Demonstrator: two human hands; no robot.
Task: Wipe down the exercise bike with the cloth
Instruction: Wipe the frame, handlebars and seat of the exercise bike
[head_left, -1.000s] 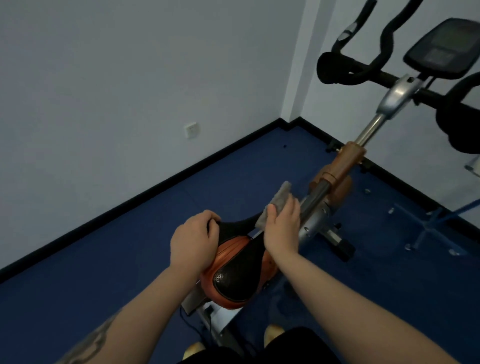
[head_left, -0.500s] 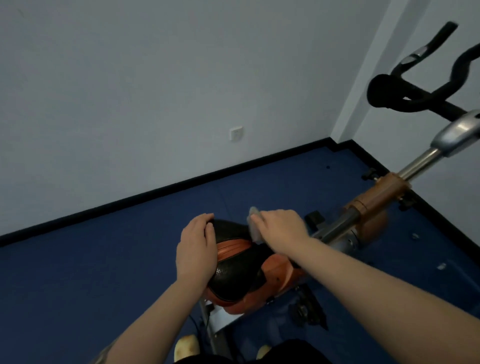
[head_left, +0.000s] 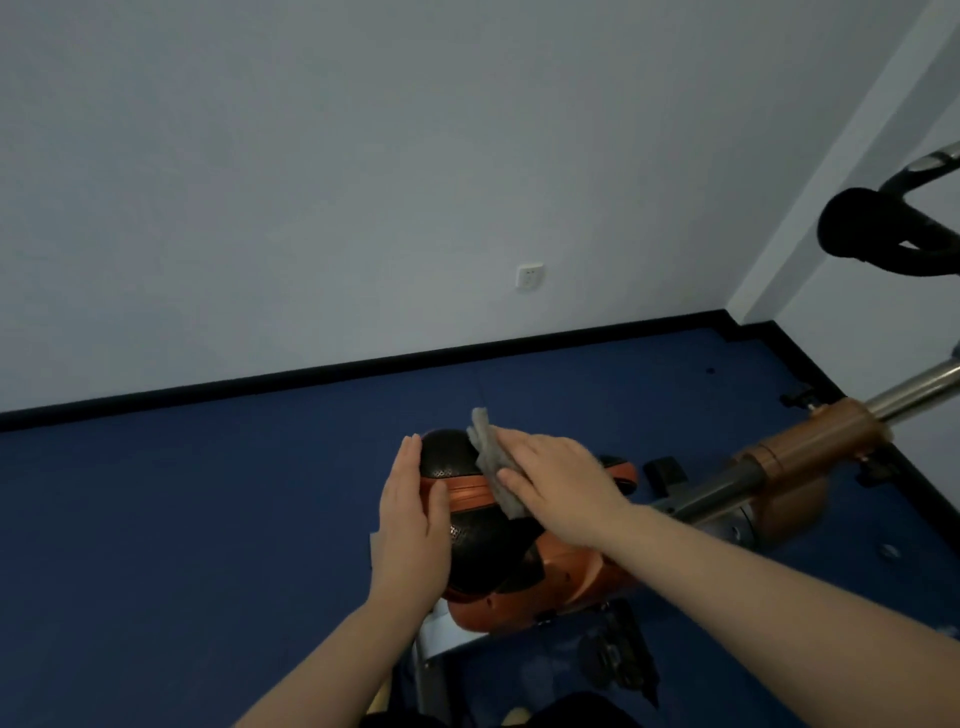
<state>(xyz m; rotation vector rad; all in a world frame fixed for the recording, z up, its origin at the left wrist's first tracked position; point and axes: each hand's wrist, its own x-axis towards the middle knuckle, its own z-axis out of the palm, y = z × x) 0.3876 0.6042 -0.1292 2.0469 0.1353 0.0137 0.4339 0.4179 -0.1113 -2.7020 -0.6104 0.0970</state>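
Wiping the saddle (head_left: 483, 540) well, we judge, means keeping our right hand (head_left: 561, 480) flat, fingers together and straight, pressing the grey cloth (head_left: 491, 457) onto the seat's top. Our left hand (head_left: 413, 525) rests open-fingered against the saddle's left side, steadying it. We should sweep the orange band and edges too.

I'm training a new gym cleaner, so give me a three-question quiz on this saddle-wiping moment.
1. True or false: the right hand presses the grey cloth flat onto the black-and-orange bike saddle.
2. Which hand steadies the saddle's side: A) left hand B) right hand?
3. Fill in: a white ____ is on the wall.

Key: 1 true; 2 A; 3 socket.
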